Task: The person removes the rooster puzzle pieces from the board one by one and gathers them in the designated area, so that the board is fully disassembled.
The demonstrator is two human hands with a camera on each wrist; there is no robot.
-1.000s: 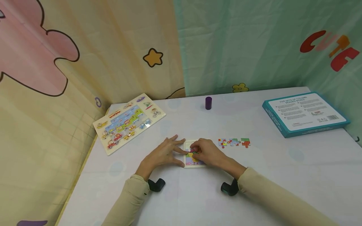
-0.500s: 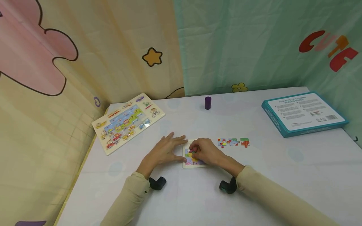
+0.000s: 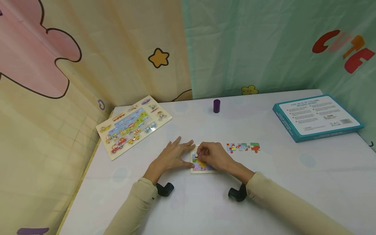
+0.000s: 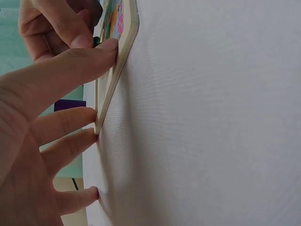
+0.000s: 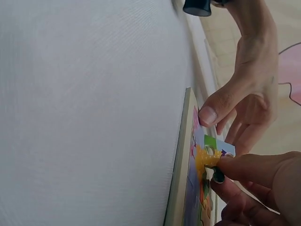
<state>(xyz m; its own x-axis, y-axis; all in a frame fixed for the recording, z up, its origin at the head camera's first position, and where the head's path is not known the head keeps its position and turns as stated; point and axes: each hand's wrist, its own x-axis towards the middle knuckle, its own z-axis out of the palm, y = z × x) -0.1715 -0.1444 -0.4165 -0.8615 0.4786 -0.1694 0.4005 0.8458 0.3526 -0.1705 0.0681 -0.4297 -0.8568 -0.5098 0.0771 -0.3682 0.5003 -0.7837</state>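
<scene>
A small jigsaw tray (image 3: 202, 172) with a pale frame lies before me, its colourful picture partly covered by my right hand (image 3: 216, 157). The right thumb and fingers pinch a jigsaw piece (image 5: 218, 176) at its dark green tab, down at the picture; most of that piece is hidden. My left hand (image 3: 171, 157) lies at the tray's left side with spread fingers. In the left wrist view its thumb (image 4: 106, 49) rests on the tray's frame, and another fingertip touches near the corner. Three loose jigsaw pieces (image 3: 242, 147) lie in a row right of the tray.
A wooden vehicle puzzle board (image 3: 133, 127) lies at the back left. Behind the tray stands a purple cylinder (image 3: 216, 106). A teal box (image 3: 318, 117) lies at the back right. Printed curtains (image 3: 235, 49) hang behind the white table.
The left index finger has drawn back from the picture, and the left thumb has moved up onto the tray's frame. My right fingers have shifted slightly over the picture, still pinching the piece.
</scene>
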